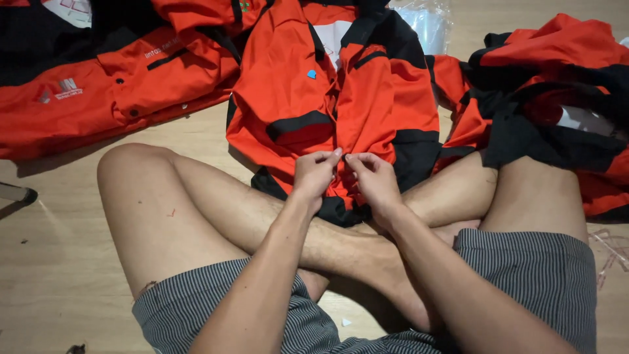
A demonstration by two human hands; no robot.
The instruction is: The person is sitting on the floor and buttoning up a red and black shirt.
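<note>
An orange shirt with black panels (341,98) lies spread on the wooden floor in front of my crossed legs, its front facing up. My left hand (314,176) and my right hand (373,178) meet at the lower part of its front opening. Both pinch the fabric there with thumb and fingers, close to each other. A small blue dot (312,74) sits on the shirt's left chest.
Another orange and black shirt (111,78) lies at the upper left. A crumpled heap of similar shirts (557,92) sits at the right. A clear plastic bag (426,23) is at the top. My bare legs and striped shorts (524,275) fill the foreground.
</note>
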